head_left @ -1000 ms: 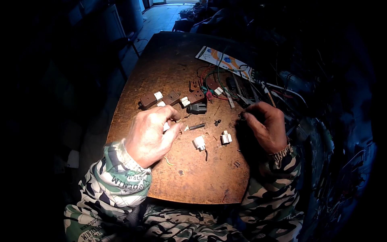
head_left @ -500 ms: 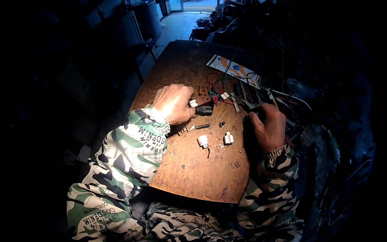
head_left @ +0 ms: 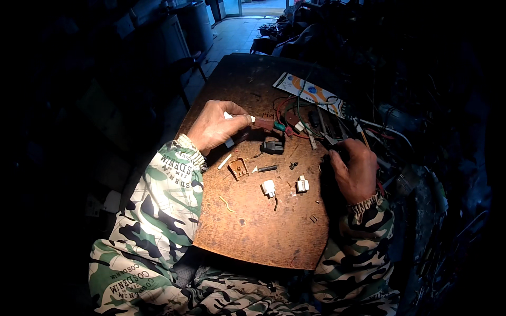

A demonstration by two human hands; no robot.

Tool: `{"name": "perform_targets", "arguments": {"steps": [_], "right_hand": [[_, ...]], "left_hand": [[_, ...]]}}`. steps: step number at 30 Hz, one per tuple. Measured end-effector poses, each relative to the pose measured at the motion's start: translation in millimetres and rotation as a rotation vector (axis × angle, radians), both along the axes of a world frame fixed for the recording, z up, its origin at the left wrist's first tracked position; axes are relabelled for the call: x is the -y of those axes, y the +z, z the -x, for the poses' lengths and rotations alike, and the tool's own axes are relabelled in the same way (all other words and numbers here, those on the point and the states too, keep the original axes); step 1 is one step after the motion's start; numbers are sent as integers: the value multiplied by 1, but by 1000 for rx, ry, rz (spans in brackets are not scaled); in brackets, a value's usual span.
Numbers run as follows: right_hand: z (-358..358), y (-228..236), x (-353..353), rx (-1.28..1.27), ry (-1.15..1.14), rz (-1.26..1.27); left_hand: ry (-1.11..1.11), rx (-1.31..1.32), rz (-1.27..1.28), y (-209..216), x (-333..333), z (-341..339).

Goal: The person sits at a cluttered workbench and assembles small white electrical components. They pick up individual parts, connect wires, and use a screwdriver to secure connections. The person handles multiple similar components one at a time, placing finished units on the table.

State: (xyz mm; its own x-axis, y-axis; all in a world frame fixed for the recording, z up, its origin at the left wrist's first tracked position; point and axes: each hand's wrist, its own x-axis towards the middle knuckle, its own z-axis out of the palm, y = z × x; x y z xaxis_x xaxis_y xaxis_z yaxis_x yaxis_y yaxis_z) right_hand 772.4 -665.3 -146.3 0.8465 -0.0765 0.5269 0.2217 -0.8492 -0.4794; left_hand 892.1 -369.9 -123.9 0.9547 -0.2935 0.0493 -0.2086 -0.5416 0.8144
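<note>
My left hand (head_left: 219, 126) is closed in a pinch above the left part of the table. White plastic connector pieces (head_left: 229, 142) show around its fingers, partly hidden by them. A brown plastic piece (head_left: 264, 123) lies right at its fingertips; whether it is gripped too I cannot tell. My right hand (head_left: 354, 167) is closed at the table's right edge round what look like pliers (head_left: 330, 140), their metal jaws pointing up and left and the handles mostly hidden. Between the hands lie a black connector (head_left: 272, 147), a brown plastic housing (head_left: 238, 168) and a short black tube (head_left: 267, 168).
Two white connectors (head_left: 269, 188) (head_left: 302, 184) lie in front, with a yellow wire piece (head_left: 227, 204) to their left. Tangled red and green wires (head_left: 298, 108) and a printed white-orange strip (head_left: 311, 92) fill the back right. The wooden table's (head_left: 253, 242) front edge is near my lap.
My left hand has lifted away from the black connector and shifted up and slightly left, uncovering the brown housing and a white stick. My right hand has stayed nearly still.
</note>
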Motion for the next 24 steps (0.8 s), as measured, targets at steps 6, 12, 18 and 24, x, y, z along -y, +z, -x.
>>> {"name": "perform_targets", "arguments": {"steps": [6, 12, 18, 24], "right_hand": [[-1, 3, -6, -9, 21, -2], [1, 2, -6, -27, 20, -9], [2, 3, -9, -46, 33, -29], [-10, 21, -47, -107, 256, -77]], "left_hand": [[79, 66, 124, 1, -16, 2], [78, 59, 84, -5, -18, -4], [84, 86, -31, -4, -15, -4], [149, 232, -267, -4, -22, 3]]}}
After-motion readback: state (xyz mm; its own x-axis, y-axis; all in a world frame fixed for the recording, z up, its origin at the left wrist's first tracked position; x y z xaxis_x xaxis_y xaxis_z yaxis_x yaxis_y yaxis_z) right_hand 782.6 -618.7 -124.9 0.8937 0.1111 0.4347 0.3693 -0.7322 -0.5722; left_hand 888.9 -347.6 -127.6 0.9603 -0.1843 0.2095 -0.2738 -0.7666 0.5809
